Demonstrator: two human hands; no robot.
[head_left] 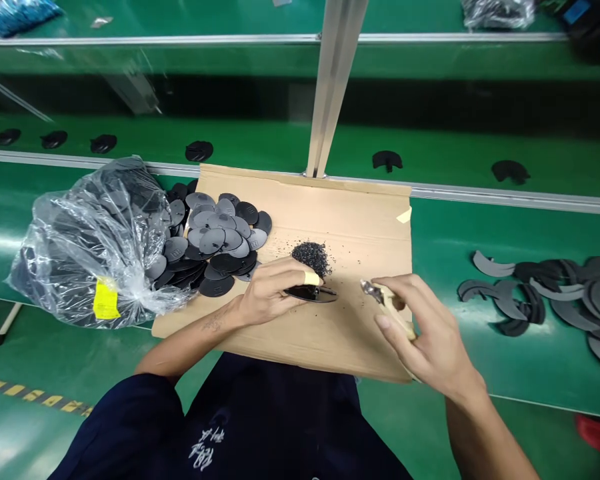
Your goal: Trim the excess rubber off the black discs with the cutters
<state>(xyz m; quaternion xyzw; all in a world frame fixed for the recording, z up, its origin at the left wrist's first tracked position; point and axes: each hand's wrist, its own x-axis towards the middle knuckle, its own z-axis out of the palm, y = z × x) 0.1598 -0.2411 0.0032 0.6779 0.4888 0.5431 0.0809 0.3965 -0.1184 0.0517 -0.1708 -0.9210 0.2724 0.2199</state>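
Over the cardboard sheet (365, 220), my left hand (273, 290) is closed on a thin black plastic disc (325, 297), which juts out past the fingertips. A pale yellow wrap covers one finger of that hand. My right hand (425, 333) grips what look like small nippers with pale yellow handles (397, 317); their metal end points at the disc, a gap apart from it. Just beyond the left fingers lies a heap of small black plastic bits (311, 257). To the left, many grey and black oval discs (220, 233) are piled partly on the cardboard.
A clear plastic bag of dark discs (90, 247) with a yellow label stands at the left. Crescent-shaped dark pieces (545, 293) lie on the green table at the right. A metal post (333, 87) rises behind the cardboard, and a shelf behind holds several black parts (199, 151).
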